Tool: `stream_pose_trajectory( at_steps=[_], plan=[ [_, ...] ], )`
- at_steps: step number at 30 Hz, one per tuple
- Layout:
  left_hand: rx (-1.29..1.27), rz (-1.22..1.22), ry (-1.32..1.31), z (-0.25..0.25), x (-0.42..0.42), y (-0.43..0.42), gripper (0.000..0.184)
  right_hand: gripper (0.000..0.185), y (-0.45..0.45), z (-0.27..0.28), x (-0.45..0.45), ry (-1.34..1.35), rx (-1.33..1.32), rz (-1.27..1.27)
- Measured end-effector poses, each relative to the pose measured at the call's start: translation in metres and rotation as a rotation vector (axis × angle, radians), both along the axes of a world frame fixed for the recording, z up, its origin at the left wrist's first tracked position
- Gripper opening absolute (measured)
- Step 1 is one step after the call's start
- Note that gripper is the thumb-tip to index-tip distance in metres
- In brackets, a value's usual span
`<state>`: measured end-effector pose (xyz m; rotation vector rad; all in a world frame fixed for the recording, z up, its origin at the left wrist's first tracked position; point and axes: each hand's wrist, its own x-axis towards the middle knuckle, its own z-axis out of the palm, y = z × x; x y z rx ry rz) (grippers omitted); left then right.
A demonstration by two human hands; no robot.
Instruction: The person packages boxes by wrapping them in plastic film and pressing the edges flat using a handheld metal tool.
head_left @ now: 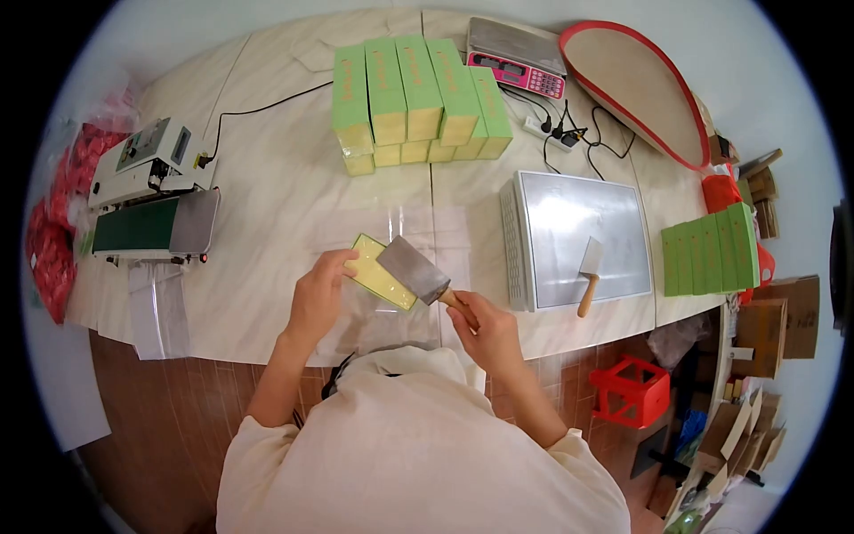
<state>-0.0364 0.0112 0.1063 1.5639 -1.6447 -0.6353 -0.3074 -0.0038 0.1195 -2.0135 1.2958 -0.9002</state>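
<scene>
Tabletop point(267, 178) lies pale beneath the blade point(412, 267), brown floor point(178, 400) below.

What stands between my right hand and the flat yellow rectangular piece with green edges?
A broad grey metal blade with wooden handle, held in your right hand, overlaps the yellow piece. Nothing visible separates your left hand from it.

The person wears a loose shirt point(418, 445) of pale cream colour, plain, with soft folds over the front. Its left sleeve point(253, 454) and right sleeve point(583, 458) are short and wide, and both forearms point(283, 369) are bare. Near the front edge of the table point(258, 311), a small dark strip point(334, 381), not clear enough to name, shows beside the cloth.
</scene>
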Motion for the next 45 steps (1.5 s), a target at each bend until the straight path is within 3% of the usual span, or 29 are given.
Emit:
stream_pose_trajectory(
  at_steps=[4, 8, 11, 14, 22, 28, 32, 35, 37, 41, 45],
  plan=[
    [-0.006, 0.004, 0.01, -0.007, 0.018, 0.002, 0.054, 0.019, 0.0, 0.0, 0.006, 0.031, -0.007, 0.075],
    [0.013, -0.079, -0.086, -0.009, 0.026, -0.002, 0.059, 0.02, -0.003, 0.003, 0.008, 0.026, -0.007, 0.135],
    [0.134, -0.159, 0.016, -0.002, 0.021, -0.005, 0.064, 0.02, -0.004, 0.003, 0.008, 0.042, -0.005, 0.174],
    [0.183, -0.244, 0.018, 0.001, 0.017, -0.012, 0.061, 0.02, -0.007, 0.003, 0.008, 0.01, 0.067, 0.192],
    [0.066, -0.406, 0.028, 0.001, 0.009, -0.03, 0.02, 0.018, -0.008, 0.006, 0.009, 0.018, 0.078, 0.195],
    [0.11, -0.288, 0.231, -0.003, 0.003, -0.042, 0.006, 0.015, -0.01, 0.005, 0.01, 0.016, 0.069, 0.203],
    [0.108, -0.289, 0.225, -0.003, 0.005, -0.047, 0.011, 0.015, -0.005, 0.005, 0.013, 0.031, 0.057, 0.2],
    [0.088, -0.234, 0.294, -0.007, 0.021, -0.041, 0.023, 0.015, -0.007, 0.002, 0.011, 0.017, 0.065, 0.147],
    [0.038, -0.34, 0.181, -0.003, 0.023, -0.034, 0.035, 0.015, -0.008, 0.003, 0.009, 0.028, 0.065, 0.154],
    [0.078, -0.422, 0.091, 0.003, 0.021, -0.03, 0.04, 0.016, -0.012, 0.001, 0.009, 0.046, 0.066, 0.167],
    [0.124, -0.401, 0.049, 0.007, 0.013, -0.028, 0.032, 0.016, -0.011, 0.005, 0.009, 0.053, 0.051, 0.171]
  ],
)
